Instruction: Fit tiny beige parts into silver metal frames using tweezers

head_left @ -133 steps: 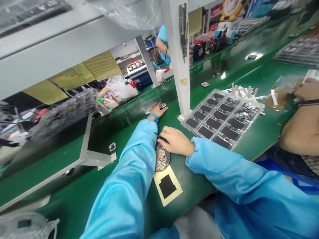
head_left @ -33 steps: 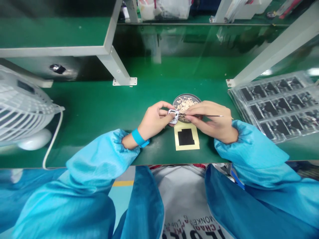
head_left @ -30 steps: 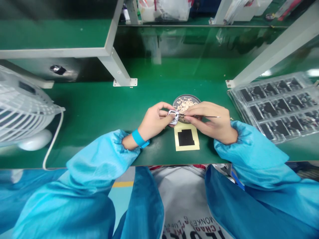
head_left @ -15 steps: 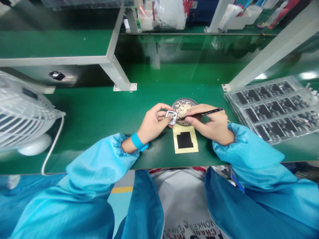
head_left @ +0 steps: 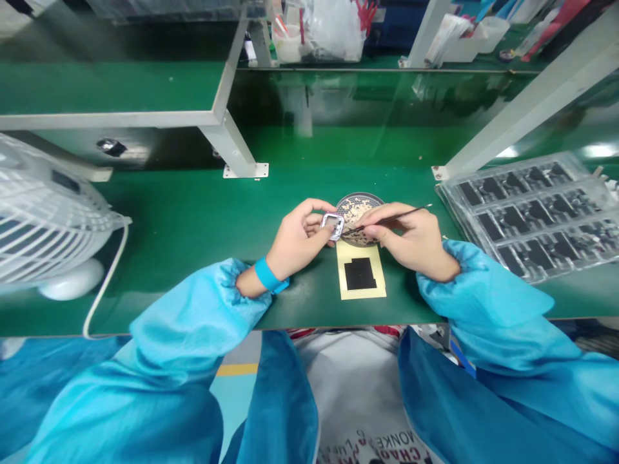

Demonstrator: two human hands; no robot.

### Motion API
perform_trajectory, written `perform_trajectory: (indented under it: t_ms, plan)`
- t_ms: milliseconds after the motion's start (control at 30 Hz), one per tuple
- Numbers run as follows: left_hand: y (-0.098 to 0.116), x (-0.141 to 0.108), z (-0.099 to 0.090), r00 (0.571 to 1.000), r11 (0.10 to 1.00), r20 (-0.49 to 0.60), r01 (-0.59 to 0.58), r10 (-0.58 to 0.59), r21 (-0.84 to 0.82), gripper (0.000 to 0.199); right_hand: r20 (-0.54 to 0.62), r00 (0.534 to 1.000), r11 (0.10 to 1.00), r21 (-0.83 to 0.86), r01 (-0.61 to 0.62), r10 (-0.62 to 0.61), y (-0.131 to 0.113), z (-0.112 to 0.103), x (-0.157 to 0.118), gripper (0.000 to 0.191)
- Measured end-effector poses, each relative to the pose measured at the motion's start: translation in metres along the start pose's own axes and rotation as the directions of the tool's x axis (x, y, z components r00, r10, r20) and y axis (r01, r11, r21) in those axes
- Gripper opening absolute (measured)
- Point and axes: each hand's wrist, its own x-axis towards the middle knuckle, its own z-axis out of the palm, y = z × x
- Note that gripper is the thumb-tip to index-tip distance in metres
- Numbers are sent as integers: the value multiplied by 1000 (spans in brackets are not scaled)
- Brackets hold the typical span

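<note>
My left hand (head_left: 297, 235) pinches a small rectangular metal frame (head_left: 333, 226) by its edge, with a dark opening in the middle. My right hand (head_left: 409, 240) holds slim black tweezers (head_left: 389, 218), their tips reaching the frame's near side. Under both hands sits a round mesh dish (head_left: 360, 209) heaped with tiny beige pieces, partly hidden by my fingers. Just below lies a yellow card (head_left: 362, 296) with a black square pad on it. Blue sleeves cover both my arms.
A clear plastic tray (head_left: 525, 216) of black pads lies on the green bench to the right. A white fan (head_left: 48, 219) with its cord stands at left. Metal shelf legs (head_left: 236, 145) rise behind my hands, with bags and cups on the shelf beyond.
My right hand has turned the tweezers slightly, with their tips still at the frame. My left hand has kept hold of the frame, and the whole view has shifted a little.
</note>
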Motion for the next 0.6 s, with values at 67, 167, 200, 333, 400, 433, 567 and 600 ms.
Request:
perform_trajectory:
  t_ms: [67, 167, 200, 333, 400, 433, 567, 600]
  plan:
    - [1, 1, -1, 1000, 999, -2, 23, -23, -31, 31, 25, 993, 987, 108, -120, 118, 0, -2, 2, 13]
    - [4, 2, -2, 999, 996, 7, 51, -50, -71, 35, 86, 972, 942, 241, -235, 220, 0, -5, 5, 20]
    - [5, 1, -2, 998, 995, 14, 60, -59, -81, 36, 103, 967, 930, 270, -251, 231, 0, -6, 6, 22]
    - [11, -2, 0, 994, 988, 59, 101, -94, -118, 40, 137, 964, 894, 364, -262, 227, 1, -9, 10, 25]
    - [12, -2, 0, 991, 984, 80, 121, -111, -134, 41, 107, 969, 885, 393, -248, 224, 1, -9, 10, 26]
    - [12, -2, 0, 989, 981, 90, 133, -121, -138, 41, 76, 973, 890, 393, -232, 220, 0, -8, 9, 26]
    - [14, -3, 0, 976, 971, 143, 188, -167, -149, 39, -99, 987, 955, 280, -97, 130, 2, -2, 4, 22]
    - [15, -3, 0, 972, 968, 157, 200, -176, -154, 39, -129, 988, 973, 227, -51, 82, 2, -1, 3, 20]
